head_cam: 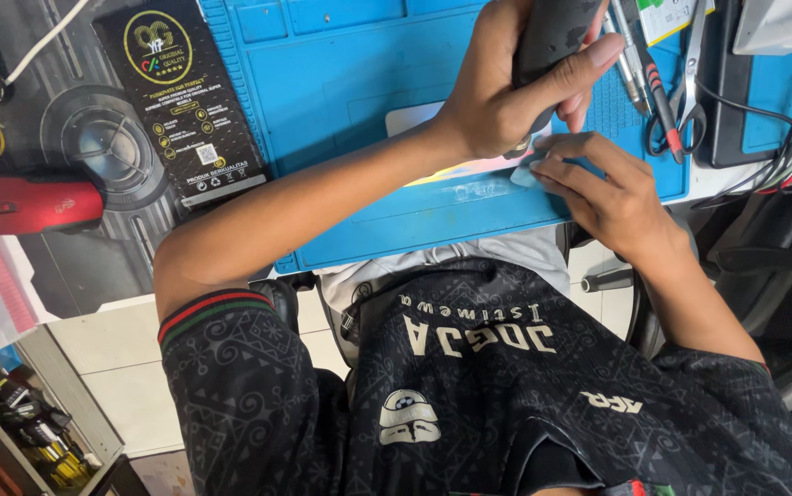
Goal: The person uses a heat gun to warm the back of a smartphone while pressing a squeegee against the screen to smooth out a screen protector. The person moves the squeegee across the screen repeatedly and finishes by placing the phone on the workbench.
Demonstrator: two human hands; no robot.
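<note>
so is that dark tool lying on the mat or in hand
In hand: the left hand grips the dark tool, tip down at the pale panel on the blue mat.

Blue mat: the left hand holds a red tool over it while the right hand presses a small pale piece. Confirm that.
Not quite. The tool in the left hand is dark grey, not red, as the head view shows. The rest holds: it is over the blue mat, and the right hand presses a small pale piece.

Single head view, steeply down, close over blue mat (341, 83)
</note>
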